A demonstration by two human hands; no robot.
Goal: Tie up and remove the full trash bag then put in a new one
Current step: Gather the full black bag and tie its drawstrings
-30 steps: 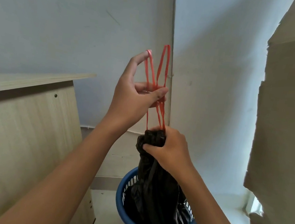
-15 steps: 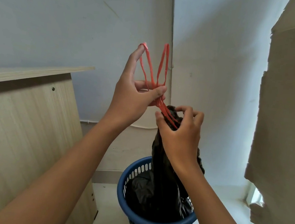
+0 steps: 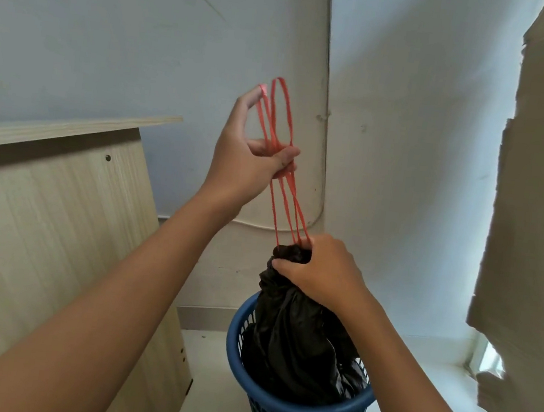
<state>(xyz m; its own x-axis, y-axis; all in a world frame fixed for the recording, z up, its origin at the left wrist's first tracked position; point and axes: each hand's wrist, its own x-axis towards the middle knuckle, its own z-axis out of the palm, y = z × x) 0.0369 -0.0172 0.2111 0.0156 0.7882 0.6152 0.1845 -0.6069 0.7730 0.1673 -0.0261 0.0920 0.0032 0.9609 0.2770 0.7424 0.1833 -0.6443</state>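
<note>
1. Head cam: black trash bag point(image 3: 296, 337) sits mostly inside the blue basket point(image 3: 295, 408) on the floor, its neck gathered and raised above the rim.
2. Right hand point(image 3: 327, 273) is clenched round the bunched neck, just under where the red drawstrings point(image 3: 284, 204) come out.
3. Left hand point(image 3: 252, 156) is up higher, thumb + fingers pinching the strings mid-length; one loop hooks over the raised index finger, the other stands free beside it. Strings run taut between the 2 hands.
4. Progress, my read: bag mouth is cinched shut, so closing is done or nearly. No knot visible yet, so tying is prob the step in hand.
5. Left to do: knot the strings, lift bag out of basket, fit a new liner. Roughly a third done at best.
6. Hard to see: right hand covers the neck, so can't tell if any twist or half-knot is under it. How full the bag is: hidden by basket wall. No spare bag in view. Basket base is cut off at frame bottom.
7. Wooden cabinet point(image 3: 59, 215) stands just left of basket, cardboard point(image 3: 542, 202) to the right.
</note>
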